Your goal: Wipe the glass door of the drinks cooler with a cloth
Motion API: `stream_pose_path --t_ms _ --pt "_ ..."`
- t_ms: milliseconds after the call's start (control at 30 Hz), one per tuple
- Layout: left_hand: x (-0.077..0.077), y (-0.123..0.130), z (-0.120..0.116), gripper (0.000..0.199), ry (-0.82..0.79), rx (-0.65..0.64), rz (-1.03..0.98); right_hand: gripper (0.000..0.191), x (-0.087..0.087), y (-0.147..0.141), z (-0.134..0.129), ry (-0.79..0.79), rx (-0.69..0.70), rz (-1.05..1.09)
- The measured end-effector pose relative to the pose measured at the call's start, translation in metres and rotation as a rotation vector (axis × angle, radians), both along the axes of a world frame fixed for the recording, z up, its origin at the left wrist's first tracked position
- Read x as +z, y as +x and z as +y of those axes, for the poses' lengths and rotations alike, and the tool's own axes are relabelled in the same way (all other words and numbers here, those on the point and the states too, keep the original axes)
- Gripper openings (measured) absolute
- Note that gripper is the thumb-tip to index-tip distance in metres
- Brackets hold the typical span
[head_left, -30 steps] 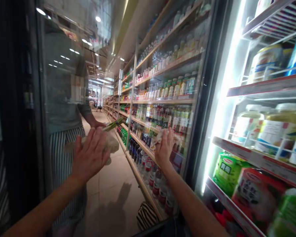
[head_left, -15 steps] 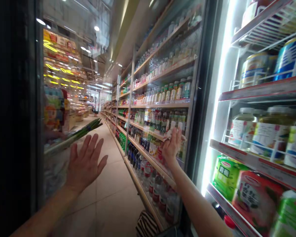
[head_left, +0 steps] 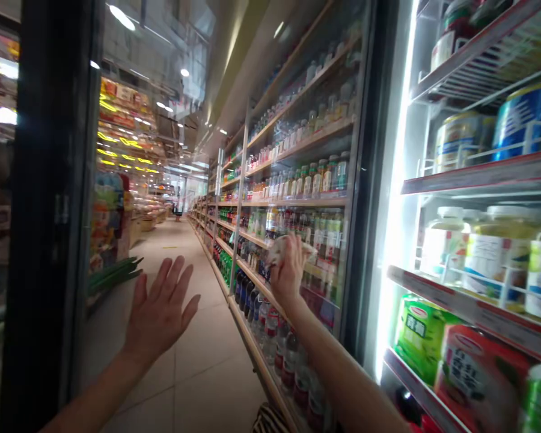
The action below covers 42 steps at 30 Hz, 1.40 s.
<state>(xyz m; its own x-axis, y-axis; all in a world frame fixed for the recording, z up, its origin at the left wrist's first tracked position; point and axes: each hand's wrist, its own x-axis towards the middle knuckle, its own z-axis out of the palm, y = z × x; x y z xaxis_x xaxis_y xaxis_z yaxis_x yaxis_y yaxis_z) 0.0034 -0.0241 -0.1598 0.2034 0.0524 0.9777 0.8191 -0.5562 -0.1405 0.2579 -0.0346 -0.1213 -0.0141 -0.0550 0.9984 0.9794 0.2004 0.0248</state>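
On the far left, a black door frame [head_left: 49, 204] stands tall. Past it, far down the shop, bright toys and packs hang under yellow lights [head_left: 110, 213]. A bunch of green stalks [head_left: 115, 276] shows low down near there, but I can't tell if it is seen through the glass or is just a reflection.

The left hand [head_left: 160, 310] is up in the air, flat and open. Its fingers are spread wide, and it holds nothing. Below it lies the pale tile floor [head_left: 207, 355].

The right hand [head_left: 288, 276] is curled and clenched around a crumpled white cloth [head_left: 282, 249]. It could be paper; I can't tell. The cloth sits between the fingers and the glass door [head_left: 261, 144], and the hand presses it there. This is the job in hand right now.

Behind the glass, wooden shelves [head_left: 302, 135] carry rows of bottles [head_left: 329, 177]. Further right, a bright light strip [head_left: 394, 210] glows beside white wire racks. They hold blue cans [head_left: 525, 120], big jars with yellow lids [head_left: 500, 258], a green pack [head_left: 421, 337], and a red and white pack [head_left: 478, 376].
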Motion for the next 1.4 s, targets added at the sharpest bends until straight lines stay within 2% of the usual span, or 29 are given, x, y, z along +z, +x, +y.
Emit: stream_pose_path --t_ms 67,133,200,300,367,400,467,567,667,733,767,833,1000,1100,1200,1333,1400 --pt "0.000 0.000 0.000 0.065 -0.001 0.001 0.004 0.062 -0.008 -0.019 -0.002 -0.077 0.026 -0.224" --pt "0.000 -0.001 0.001 0.065 0.005 -0.002 0.008 0.061 -0.007 -0.015 -0.004 -0.105 0.001 -0.288" --pt "0.001 -0.002 0.002 0.065 0.011 -0.005 0.013 0.061 0.001 0.009 -0.004 -0.077 -0.064 -0.142" --pt "0.000 -0.003 0.002 0.062 0.015 -0.005 0.012 0.062 0.017 0.051 -0.004 0.001 -0.138 0.262" --pt "-0.001 -0.003 0.001 0.060 0.018 -0.007 0.010 0.063 0.023 0.062 -0.003 0.035 -0.134 0.416" --pt "-0.001 -0.002 0.001 0.058 0.026 -0.007 0.014 0.064 0.022 0.059 -0.002 0.048 -0.118 0.411" --pt "0.001 0.001 -0.002 0.056 0.049 -0.002 0.022 0.065 0.017 0.035 0.000 0.055 -0.069 0.272" --pt "0.011 0.013 -0.010 0.053 0.078 -0.036 0.037 0.066 0.006 -0.022 0.003 0.007 0.032 -0.042" --pt "0.028 0.032 -0.016 0.051 0.099 -0.221 0.093 0.067 -0.001 -0.067 0.005 -0.043 0.171 -0.235" --pt "0.040 0.045 -0.018 0.050 0.097 -0.349 0.127 0.068 -0.004 -0.077 0.005 0.000 0.262 -0.237" --pt "0.044 0.050 -0.018 0.048 0.094 -0.379 0.136 0.069 -0.005 -0.076 0.004 0.028 0.297 -0.222" --pt "0.050 0.060 -0.015 0.043 0.105 -0.339 0.143 0.072 -0.007 -0.066 0.001 0.067 0.337 -0.235" --pt "0.054 0.081 -0.008 0.031 0.243 -0.061 0.164 0.071 -0.013 -0.017 -0.011 0.041 0.249 -0.318" --pt "0.061 0.092 -0.005 0.029 0.365 -0.045 0.225 0.062 -0.011 0.007 -0.010 0.059 0.243 -0.196" --pt "0.068 0.101 -0.002 0.031 0.443 -0.076 0.391 0.057 -0.006 0.016 -0.003 0.132 0.198 -0.056" --pt "0.067 0.105 -0.003 0.037 0.345 -0.048 0.513 0.054 -0.005 0.015 0.001 0.163 0.186 -0.022" --pt "0.064 0.094 -0.006 0.042 0.279 -0.037 0.526 0.053 -0.005 0.015 0.001 0.145 0.165 -0.031"
